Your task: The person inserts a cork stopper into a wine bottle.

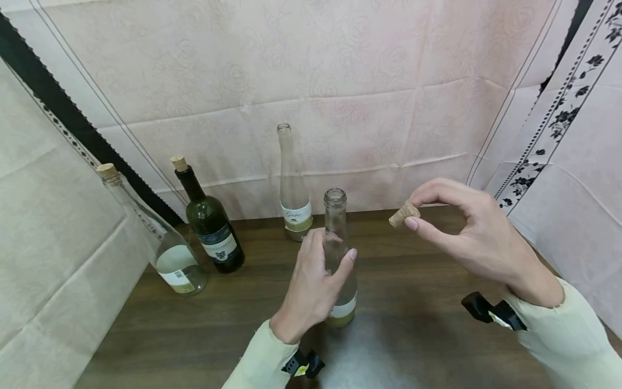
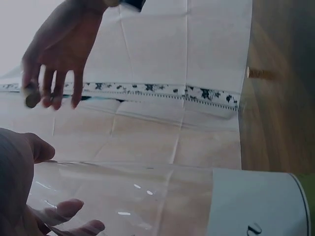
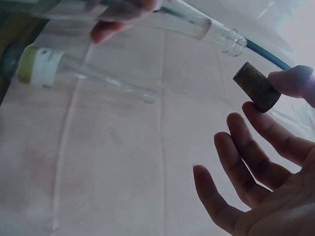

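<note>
My left hand (image 1: 311, 283) grips a clear glass bottle (image 1: 335, 219) around its body as it stands upright on the table. The mouth of this bottle is uncovered, and its white label fills the lower right of the left wrist view. To the right, my right hand (image 1: 478, 237) pinches a tapered cork (image 1: 404, 214) between thumb and index finger. In the right wrist view the cork (image 3: 257, 88) is apart from the bottle's mouth, and the other fingers are spread.
Behind the held bottle stands a slimmer clear bottle (image 1: 291, 178), uncorked. At left are a dark green bottle (image 1: 214, 227) and a large clear bottle (image 1: 180, 265), both corked. Another cork (image 2: 259, 73) lies on the wooden table (image 1: 233, 335). Patterned cloth (image 1: 340, 97) hangs around the back and sides.
</note>
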Tool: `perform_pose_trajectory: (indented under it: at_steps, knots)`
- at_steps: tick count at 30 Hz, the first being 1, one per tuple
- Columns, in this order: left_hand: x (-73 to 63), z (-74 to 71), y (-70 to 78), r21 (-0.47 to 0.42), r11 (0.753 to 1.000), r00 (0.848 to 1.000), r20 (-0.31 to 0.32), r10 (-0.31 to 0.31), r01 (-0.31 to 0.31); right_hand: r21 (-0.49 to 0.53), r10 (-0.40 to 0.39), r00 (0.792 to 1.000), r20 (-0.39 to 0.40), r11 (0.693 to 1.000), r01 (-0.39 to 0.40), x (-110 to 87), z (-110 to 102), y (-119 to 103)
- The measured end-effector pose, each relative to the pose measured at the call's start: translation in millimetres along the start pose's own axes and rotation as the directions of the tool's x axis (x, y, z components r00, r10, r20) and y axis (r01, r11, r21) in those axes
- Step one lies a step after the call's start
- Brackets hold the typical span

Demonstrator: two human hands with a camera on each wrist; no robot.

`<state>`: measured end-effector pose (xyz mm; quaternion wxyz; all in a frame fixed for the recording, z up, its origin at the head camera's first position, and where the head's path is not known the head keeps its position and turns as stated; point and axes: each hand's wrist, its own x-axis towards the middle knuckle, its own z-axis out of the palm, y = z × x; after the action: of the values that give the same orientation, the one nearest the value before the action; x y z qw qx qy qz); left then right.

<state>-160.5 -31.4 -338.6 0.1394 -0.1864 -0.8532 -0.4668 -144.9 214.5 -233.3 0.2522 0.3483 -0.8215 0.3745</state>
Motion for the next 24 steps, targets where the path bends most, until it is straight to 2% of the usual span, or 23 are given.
perform_pose_trajectory:
  at_steps: [3,11,24]
  knots:
    - [-2.0,4.3,3.6,-0.015,1.0,1.0,0.001,0.014,-0.014,0.041,-0.009,1.0,-0.009,0.999,0.009,5.2,1,-7]
    - [-7.4,12.0,11.5,-0.005,0.999,0.999,0.007,0.051,-0.051,0.125,0.042,0.997,-0.061,0.992,-0.034,19.5,7,-22]
    - [-12.9,17.7,18.0,-0.001,0.998,0.998,0.027,0.061,-0.061,0.101,-0.039,0.998,-0.057,0.994,0.045,46.2,17,-29]
